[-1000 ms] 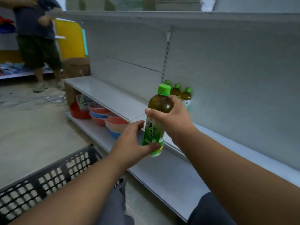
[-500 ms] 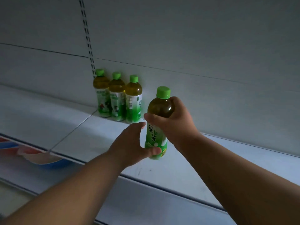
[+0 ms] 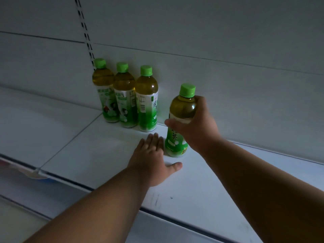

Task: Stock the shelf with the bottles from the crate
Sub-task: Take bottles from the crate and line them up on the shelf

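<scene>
Right grip (image 3: 198,127) curled round the upper half of a bottle (image 3: 177,139), thumb across the front just below the shoulder, fingers wrapped behind. Green cap (image 3: 187,90) clear above the hand, amber tea showing in the neck, green label below the thumb. Bottle upright, base on or just at the shelf (image 3: 105,151); contact not sure from this view. Left grip (image 3: 150,158) open, holding nothing, palm down low over the shelf just left of the bottle's base, fingers straight and together pointing to the back, thumb spread out to the right in front of the bottle. Touching the bottle or only beside it: cannot tell. Both forearms reaching in from the lower edge, bare.

Farther back, a row (image 3: 126,95) of three like bottles standing upright against the rear panel (image 3: 228,41), green caps, green and white labels, each touching or nearly touching the next. Held bottle to the right of that row and nearer the front, apart from the last one. Slotted upright (image 3: 85,35) running down the panel to just behind the leftmost bottle. Seam in the shelf running from near that bottle forward and left to the front edge. Under the front edge at far left, a blurred bit of pale and blue, too unclear to name. Dim light throughout.
</scene>
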